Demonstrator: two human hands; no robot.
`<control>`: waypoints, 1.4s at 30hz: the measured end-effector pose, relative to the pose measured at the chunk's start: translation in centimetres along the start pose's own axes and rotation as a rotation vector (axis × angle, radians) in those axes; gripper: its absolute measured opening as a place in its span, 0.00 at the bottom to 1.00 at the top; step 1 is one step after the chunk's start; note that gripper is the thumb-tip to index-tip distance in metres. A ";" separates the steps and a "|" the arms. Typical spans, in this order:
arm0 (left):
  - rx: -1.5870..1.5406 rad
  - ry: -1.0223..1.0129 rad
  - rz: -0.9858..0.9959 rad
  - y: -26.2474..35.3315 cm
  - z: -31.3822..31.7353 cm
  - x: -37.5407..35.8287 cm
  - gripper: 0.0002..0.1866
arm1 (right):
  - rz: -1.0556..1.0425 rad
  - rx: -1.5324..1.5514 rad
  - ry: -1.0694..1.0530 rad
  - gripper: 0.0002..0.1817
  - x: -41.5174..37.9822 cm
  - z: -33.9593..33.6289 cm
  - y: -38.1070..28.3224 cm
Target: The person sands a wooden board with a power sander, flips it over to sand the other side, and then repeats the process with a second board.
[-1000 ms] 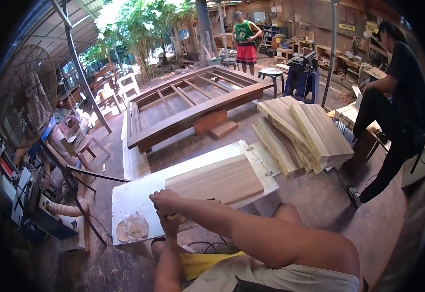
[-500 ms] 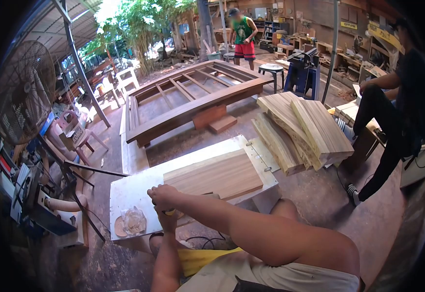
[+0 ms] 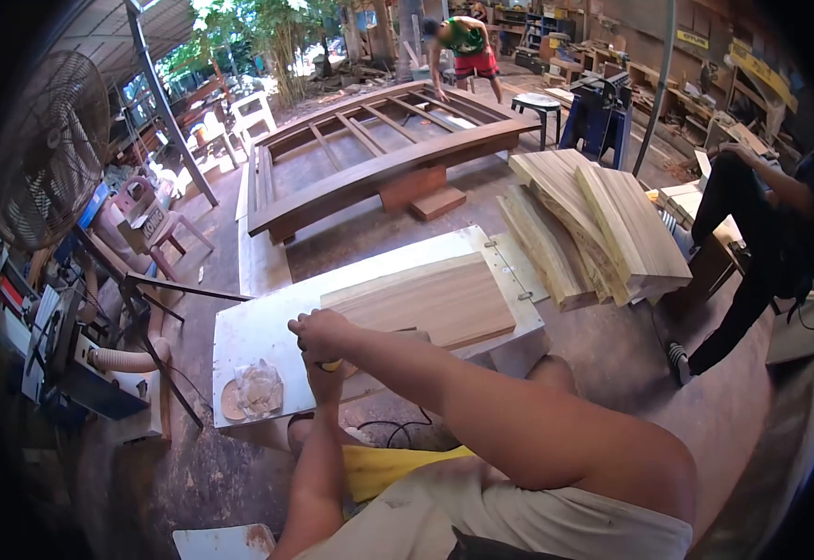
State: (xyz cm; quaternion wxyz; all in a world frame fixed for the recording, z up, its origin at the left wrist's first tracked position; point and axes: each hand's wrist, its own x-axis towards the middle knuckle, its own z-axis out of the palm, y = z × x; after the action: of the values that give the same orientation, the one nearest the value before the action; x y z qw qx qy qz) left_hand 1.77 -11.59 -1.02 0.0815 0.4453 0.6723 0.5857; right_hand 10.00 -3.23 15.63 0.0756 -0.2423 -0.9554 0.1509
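My right hand (image 3: 321, 334) is closed at the near left end of a flat wooden board (image 3: 430, 297), its arm reaching across from the right. Just below it, my left hand (image 3: 324, 378) is curled around something with a small yellow and black part, mostly hidden by the hands. Both hands are close together, and what the right one grips is hidden. The board lies on a white work panel (image 3: 262, 327). A crumpled clear plastic bag (image 3: 259, 387) sits near the panel's left corner, beside a round tan disc (image 3: 232, 401).
Thick wooden slabs (image 3: 635, 229) are stacked right of the panel. Beyond stands a large wooden frame (image 3: 379, 177). A person in a green top (image 3: 463, 37) is behind it; another person (image 3: 752, 224) sits at the right. A fan (image 3: 48, 149) and plastic chair (image 3: 150, 229) stand left.
The camera view has shifted, moving the scene slightly up and right at the panel. The person in green has bent down and reached onto the large frame. My hands remain close together.
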 end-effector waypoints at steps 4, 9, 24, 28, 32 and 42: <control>0.004 -0.013 -0.011 0.2 0.6 0.0 0.40 | 0.001 -0.015 -0.024 0.31 -0.1 -0.4 0.4; 0.036 -0.035 -0.002 -0.8 0.4 -0.1 0.41 | 0.005 0.003 -0.032 0.31 -0.4 -0.2 0.1; 0.108 -0.043 -0.078 -0.9 -0.1 -0.5 0.42 | 0.009 0.026 -0.011 0.31 -0.9 0.1 -0.3; -0.014 0.033 0.201 -2.9 1.1 0.2 0.37 | 0.010 0.003 0.012 0.33 0.9 1.5 0.6; 0.007 0.042 0.061 -1.7 0.7 -0.5 0.38 | -0.019 0.027 0.006 0.33 -0.4 0.3 0.0; 0.017 0.014 0.050 -0.8 -0.1 -0.7 0.41 | -0.017 0.014 -0.003 0.32 -0.2 0.4 -0.3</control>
State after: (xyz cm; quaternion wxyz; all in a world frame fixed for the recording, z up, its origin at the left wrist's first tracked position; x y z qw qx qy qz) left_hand 1.70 -12.10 -1.99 0.0587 0.4586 0.6664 0.5850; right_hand 9.91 -3.69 15.40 0.0773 -0.2336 -0.9564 0.1572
